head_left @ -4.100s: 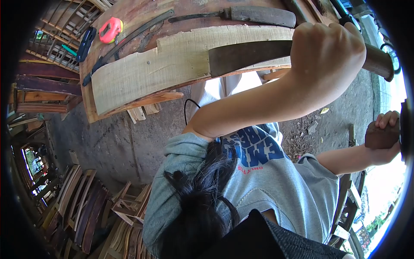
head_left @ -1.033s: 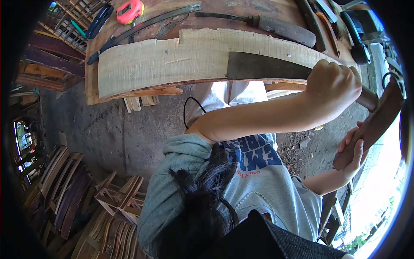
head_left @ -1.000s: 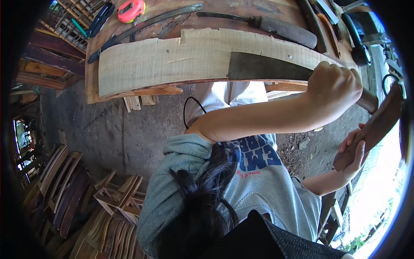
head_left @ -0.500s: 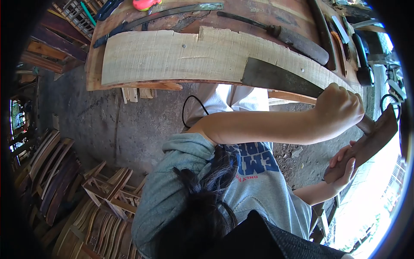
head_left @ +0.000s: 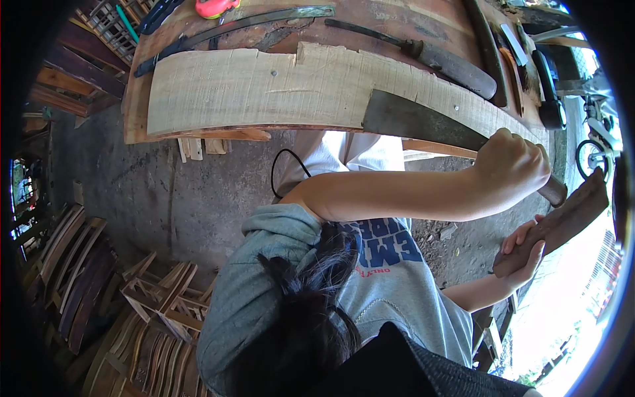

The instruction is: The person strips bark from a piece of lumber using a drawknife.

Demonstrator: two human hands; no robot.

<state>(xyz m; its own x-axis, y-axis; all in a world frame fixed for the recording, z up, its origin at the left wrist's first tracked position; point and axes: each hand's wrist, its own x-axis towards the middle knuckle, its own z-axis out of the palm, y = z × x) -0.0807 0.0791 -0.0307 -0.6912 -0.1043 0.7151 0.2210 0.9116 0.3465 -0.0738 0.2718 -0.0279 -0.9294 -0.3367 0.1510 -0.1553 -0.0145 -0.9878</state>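
Note:
My left hand (head_left: 510,159), palm down, is wrapped round the handle (head_left: 554,192) of a broad dark blade (head_left: 417,122). The handle's butt sticks out past the fist. The blade lies over a long, curved, pale wooden board (head_left: 225,92), its squared end near the board's front edge. Lower right, my right hand (head_left: 528,255), palm up, holds a brown, slightly curved piece of wood (head_left: 555,231), fingers on one side and thumb on the other. That piece sits close to the handle's butt. Two nail-like heads show in the board.
On the worktable (head_left: 135,112) behind the board lie a knife with a thick wooden handle (head_left: 456,69), a long narrow blade (head_left: 258,26) and a pink-red tape measure (head_left: 217,6). Curved wooden parts (head_left: 73,264) and a wooden frame (head_left: 165,294) stand on the floor at left.
The whole view has shifted slightly left. The brown piece of wood has come away a little from the handle, whose butt now shows. My left hand keeps its hold on the handle.

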